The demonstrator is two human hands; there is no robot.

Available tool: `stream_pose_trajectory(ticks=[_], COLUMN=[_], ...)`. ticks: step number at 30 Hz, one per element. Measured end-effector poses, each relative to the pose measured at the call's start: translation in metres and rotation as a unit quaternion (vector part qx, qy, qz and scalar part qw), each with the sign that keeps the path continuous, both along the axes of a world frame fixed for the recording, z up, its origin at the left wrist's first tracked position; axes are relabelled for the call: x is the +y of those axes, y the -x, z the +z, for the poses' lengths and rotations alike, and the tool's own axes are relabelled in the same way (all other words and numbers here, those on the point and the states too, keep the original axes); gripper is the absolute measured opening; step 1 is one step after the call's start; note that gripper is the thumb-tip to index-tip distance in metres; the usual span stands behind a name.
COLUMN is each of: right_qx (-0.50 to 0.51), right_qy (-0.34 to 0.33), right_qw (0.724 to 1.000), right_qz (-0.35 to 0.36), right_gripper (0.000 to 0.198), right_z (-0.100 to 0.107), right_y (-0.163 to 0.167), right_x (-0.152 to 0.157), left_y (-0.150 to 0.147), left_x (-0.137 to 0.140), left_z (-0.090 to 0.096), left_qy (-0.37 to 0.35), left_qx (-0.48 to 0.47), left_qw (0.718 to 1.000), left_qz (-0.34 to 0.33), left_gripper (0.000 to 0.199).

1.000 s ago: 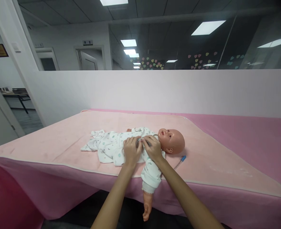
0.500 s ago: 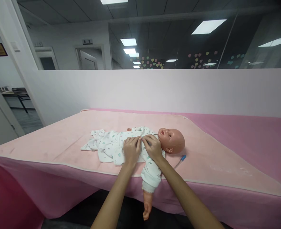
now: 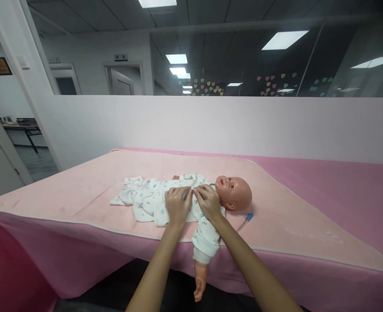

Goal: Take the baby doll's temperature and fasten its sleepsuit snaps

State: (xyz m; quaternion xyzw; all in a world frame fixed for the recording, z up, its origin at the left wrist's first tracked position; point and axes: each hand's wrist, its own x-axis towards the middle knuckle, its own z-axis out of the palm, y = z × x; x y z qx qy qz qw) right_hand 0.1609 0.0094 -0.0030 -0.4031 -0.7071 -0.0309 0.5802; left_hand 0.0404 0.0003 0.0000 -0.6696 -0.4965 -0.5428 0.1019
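Note:
A baby doll [image 3: 238,191] lies on its back with its head to the right. It wears white printed baby clothes [image 3: 147,199]. My left hand [image 3: 177,203] rests over the chest, with thumb and fingers pinched together. Close beside it, my right hand [image 3: 208,201] pinches too, just below the doll's chin. Between the fingertips shows a thin white tie string [image 3: 192,188] of the clothes; its ends are hidden by my fingers. The doll's near arm [image 3: 201,275] hangs over the table's front edge, its sleeve reaching the forearm.
A thin, clear stick with a blue cap [image 3: 249,217], perhaps a thermometer, lies near the doll's head, partly behind my right forearm. A peach mat [image 3: 90,177] covers the pink-draped table [image 3: 350,182]. Behind stands a white half wall [image 3: 230,125] with glass above.
My left hand has shifted slightly left, widening the small gap between the hands. The right hand and the doll stay nearly where they were.

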Motion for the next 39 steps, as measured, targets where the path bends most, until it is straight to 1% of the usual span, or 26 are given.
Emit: stream_pose_trajectory(ticks=[5,8,10,13,16,18,20,23,28,36,39], right_qx=[-0.010,-0.008,0.000,0.010,0.014,0.016,0.019,0.022,0.021,0.021,0.023], right_qy=[-0.004,-0.006,-0.009,-0.011,-0.011,-0.009,-0.009,-0.010,-0.005,-0.002,-0.004], right_qw=[1.000,1.000,1.000,1.000,1.000,1.000,1.000,1.000,1.000,1.000,1.000], right_qz=[-0.001,0.003,0.005,0.007,0.006,0.007,0.009,0.009,0.007,0.004,0.005], right_gripper=[0.019,0.020,0.020,0.019,0.019,0.019,0.019,0.020,0.020,0.020,0.019], right_z=[-0.001,-0.002,-0.002,-0.001,-0.001,0.000,-0.001,-0.001,-0.002,-0.002,-0.001], right_y=[0.000,0.000,0.000,0.000,0.000,0.000,0.000,0.000,0.000,-0.001,-0.001], right_x=[0.001,0.001,0.001,0.001,0.000,0.001,0.001,0.002,0.002,0.003,0.003], left_y=[0.006,0.012,0.017,0.026,0.035,0.039,0.041,0.041,0.040,0.040,0.039], left_x=[0.000,-0.004,-0.007,-0.012,-0.015,-0.016,-0.016,-0.015,-0.014,-0.014,-0.017], left_z=[0.001,0.002,0.002,0.001,-0.001,-0.001,-0.001,-0.001,-0.002,-0.002,0.000], left_qy=[0.018,0.041,0.060,0.088,0.106,0.112,0.116,0.122,0.122,0.137,0.138], left_qx=[-0.048,-0.040,-0.010,0.043,0.041,0.009,-0.028,-0.053,-0.069,-0.065,-0.039], left_qw=[0.997,0.996,0.996,0.995,0.993,0.994,0.993,0.990,0.990,0.988,0.989], left_qz=[0.050,0.064,0.059,0.023,-0.012,-0.006,0.022,0.045,0.021,0.022,0.019], left_gripper=[0.020,0.023,0.020,0.018,0.021,0.021,0.018,0.014,0.015,0.018,0.018])
